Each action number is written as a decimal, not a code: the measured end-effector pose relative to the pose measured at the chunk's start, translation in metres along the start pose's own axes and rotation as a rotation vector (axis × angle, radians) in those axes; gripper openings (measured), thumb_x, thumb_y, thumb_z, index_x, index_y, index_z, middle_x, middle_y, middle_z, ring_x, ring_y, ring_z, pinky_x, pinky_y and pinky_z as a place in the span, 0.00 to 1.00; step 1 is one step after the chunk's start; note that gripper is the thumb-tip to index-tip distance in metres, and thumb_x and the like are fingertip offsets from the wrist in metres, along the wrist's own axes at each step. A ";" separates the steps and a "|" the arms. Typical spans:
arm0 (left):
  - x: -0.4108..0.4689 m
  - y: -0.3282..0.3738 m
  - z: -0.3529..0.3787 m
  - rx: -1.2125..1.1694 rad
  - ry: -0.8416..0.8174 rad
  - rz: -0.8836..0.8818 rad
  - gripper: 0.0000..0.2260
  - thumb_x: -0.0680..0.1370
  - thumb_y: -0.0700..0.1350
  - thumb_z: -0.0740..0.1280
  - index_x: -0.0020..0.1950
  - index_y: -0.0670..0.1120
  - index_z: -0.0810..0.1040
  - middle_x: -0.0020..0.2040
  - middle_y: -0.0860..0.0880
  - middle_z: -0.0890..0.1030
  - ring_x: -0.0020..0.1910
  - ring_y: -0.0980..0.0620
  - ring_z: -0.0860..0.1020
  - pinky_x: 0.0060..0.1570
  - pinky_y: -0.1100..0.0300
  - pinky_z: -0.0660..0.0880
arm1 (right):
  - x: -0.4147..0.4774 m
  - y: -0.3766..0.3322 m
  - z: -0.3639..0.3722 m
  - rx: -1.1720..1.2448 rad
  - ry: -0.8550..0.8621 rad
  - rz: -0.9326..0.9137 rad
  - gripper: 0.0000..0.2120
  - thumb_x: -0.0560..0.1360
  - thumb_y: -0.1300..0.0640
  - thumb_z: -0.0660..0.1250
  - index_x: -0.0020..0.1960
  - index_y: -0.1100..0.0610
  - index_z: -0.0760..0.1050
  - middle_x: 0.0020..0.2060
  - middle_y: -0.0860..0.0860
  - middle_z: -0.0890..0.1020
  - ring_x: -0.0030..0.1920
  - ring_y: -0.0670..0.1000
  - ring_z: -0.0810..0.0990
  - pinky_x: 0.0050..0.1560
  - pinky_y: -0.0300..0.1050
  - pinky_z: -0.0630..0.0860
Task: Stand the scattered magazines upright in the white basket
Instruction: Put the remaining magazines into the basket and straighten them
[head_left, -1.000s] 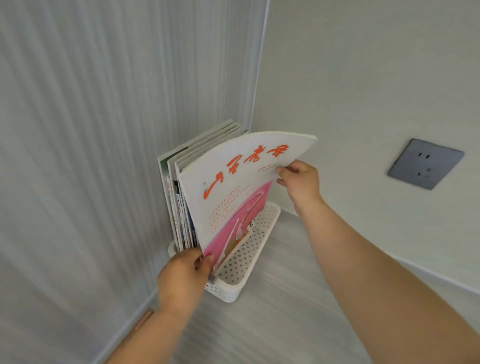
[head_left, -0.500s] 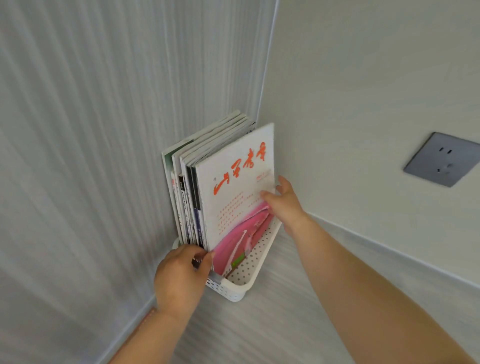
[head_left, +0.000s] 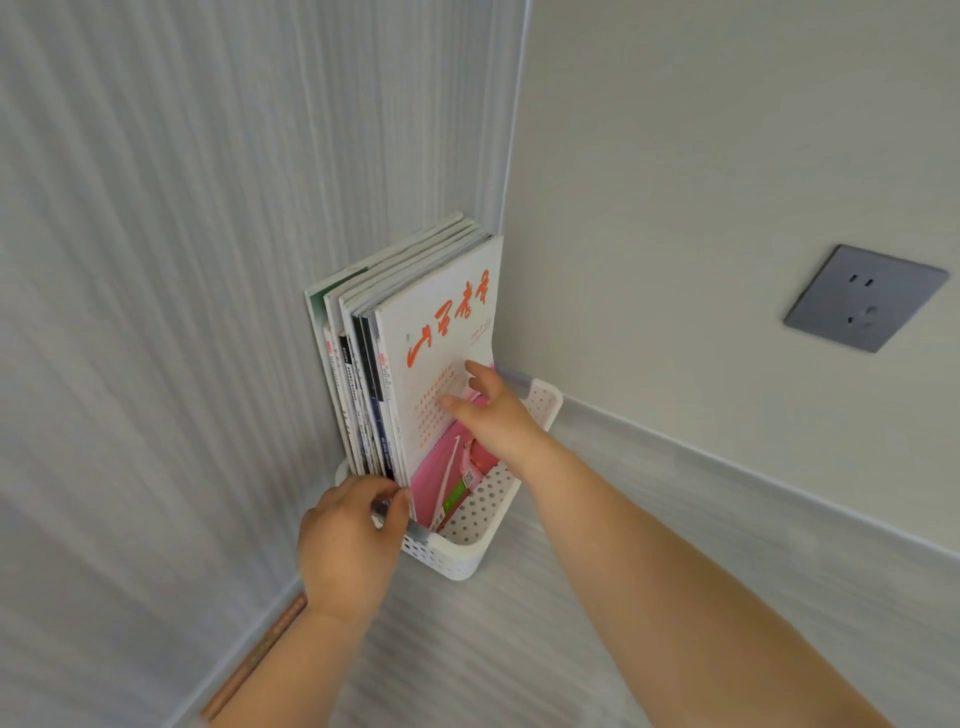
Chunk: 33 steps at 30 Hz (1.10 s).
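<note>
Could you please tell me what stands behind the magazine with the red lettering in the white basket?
Behind the red-lettered magazine several more magazines stand upright; only their spines and top edges show. Their covers are hidden.

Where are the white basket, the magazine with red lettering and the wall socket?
white basket (head_left: 457, 558), head view, near perforated corner wall.
magazine with red lettering (head_left: 434, 364), head view, middle of its front cover.
wall socket (head_left: 862, 299), head view, centre of grey faceplate.

Bright, soft, even light surrounds me; the white basket (head_left: 457, 558) casts barely a shadow. My wide lens bows the wall corner (head_left: 512, 130), and the socket (head_left: 865, 299) looks slightly smeared.
</note>
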<state>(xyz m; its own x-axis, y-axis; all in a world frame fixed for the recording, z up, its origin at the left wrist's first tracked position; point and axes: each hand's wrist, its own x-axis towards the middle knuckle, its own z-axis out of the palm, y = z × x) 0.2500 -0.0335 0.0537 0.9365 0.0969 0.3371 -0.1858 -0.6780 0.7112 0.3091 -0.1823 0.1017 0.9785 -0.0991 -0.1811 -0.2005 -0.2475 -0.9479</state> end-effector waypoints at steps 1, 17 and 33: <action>-0.005 0.002 -0.001 -0.006 0.010 0.020 0.01 0.69 0.37 0.71 0.37 0.42 0.81 0.35 0.44 0.83 0.34 0.46 0.76 0.38 0.57 0.69 | -0.005 0.002 -0.002 -0.017 0.009 -0.008 0.29 0.74 0.53 0.63 0.71 0.49 0.56 0.71 0.51 0.64 0.69 0.53 0.65 0.65 0.47 0.65; -0.174 0.137 0.059 -0.203 -0.478 0.221 0.05 0.71 0.37 0.67 0.42 0.46 0.80 0.34 0.55 0.77 0.35 0.54 0.75 0.34 0.67 0.67 | -0.202 0.108 -0.195 -0.255 0.493 0.022 0.11 0.73 0.65 0.61 0.54 0.63 0.77 0.53 0.60 0.82 0.53 0.56 0.79 0.46 0.35 0.67; -0.371 0.256 0.179 -0.062 -1.036 0.366 0.08 0.74 0.44 0.64 0.42 0.58 0.75 0.42 0.58 0.77 0.50 0.55 0.77 0.43 0.70 0.66 | -0.481 0.302 -0.401 -0.836 0.734 0.716 0.24 0.76 0.46 0.55 0.70 0.51 0.59 0.73 0.52 0.61 0.73 0.56 0.56 0.71 0.53 0.54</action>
<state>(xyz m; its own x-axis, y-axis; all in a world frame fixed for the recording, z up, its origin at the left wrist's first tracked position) -0.0917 -0.3731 0.0004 0.6120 -0.7808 -0.1261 -0.4910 -0.5001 0.7133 -0.2418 -0.5957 0.0071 0.4442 -0.8854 -0.1371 -0.8867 -0.4125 -0.2089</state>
